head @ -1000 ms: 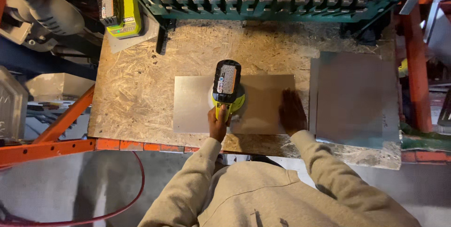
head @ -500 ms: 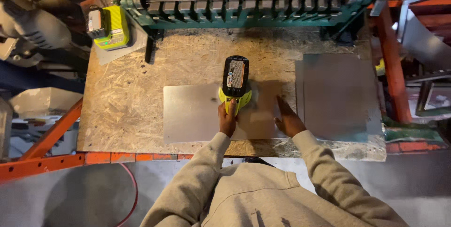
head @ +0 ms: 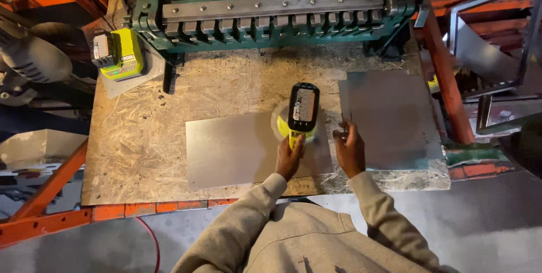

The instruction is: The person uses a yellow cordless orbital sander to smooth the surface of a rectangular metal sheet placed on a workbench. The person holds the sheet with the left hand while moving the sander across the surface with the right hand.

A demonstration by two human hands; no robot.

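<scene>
Since half a second ago the right hand (head: 349, 150) has slid off the metal sheet (head: 243, 147) toward the gap beside the second sheet (head: 389, 119), while the cordless power tool (head: 302, 109) has held its place over the first sheet's right end.

That metal sheet lies flat on the chipboard bench (head: 141, 137), in front of the green bending brake (head: 271, 19). It looks thin and stiff enough to hold its shape, though likely springy, smooth-faced and sharp at the edges; I judge it safest pinned flat with the palm or lifted by a long edge, away from the corners. The tool, yellow-green and black with a battery at its top, looks fairly heavy for one hand and is best taken by its handle.

The left hand (head: 289, 157) is closed around that handle, forearm angled in from below, holding the tool upright with its head down on the sheet; what sort of head it carries I cannot tell from here. The right hand rests with fingers spread and empty, just right of the first sheet, touching or nearly touching the second sheet's near-left corner. A battery charger (head: 117, 54) sits at the left end of the brake.
</scene>
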